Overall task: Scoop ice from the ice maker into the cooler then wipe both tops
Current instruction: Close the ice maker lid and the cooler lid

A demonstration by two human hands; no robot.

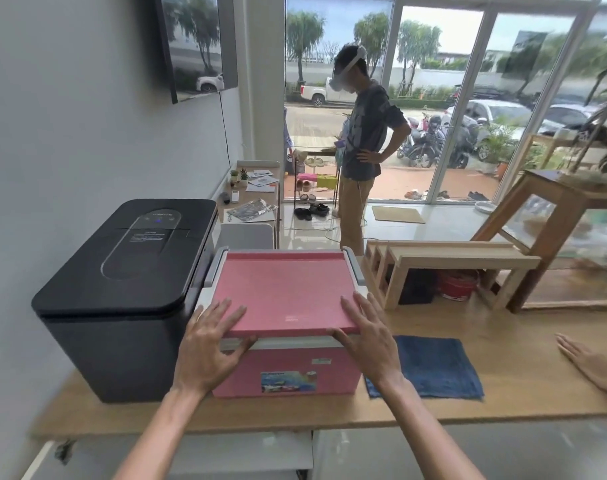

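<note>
Pink cooler (288, 372) sitting left of desk (503, 393) middle, just beside black ice maker (122, 289) at desk's left end. Am grasping cooler lid (284, 289) at front edge: left hand (208, 344) at left corner, right hand (368, 337) at right corner, fingers spreading on top, thumbs hooking underneath. Forearms reaching forward, roughly parallel. Judging: opening cooler ahead of scooping; ice maker top closed, no scoop showing. Next move calling for even two-handed lift. Blue cloth (433, 365) lying flat right of cooler, near desk's front edge.

Glass-fronted home room, shoe rack (312, 188) by the doorway, wooden counter (503, 344), wall-mounted TV (194, 43)
</note>
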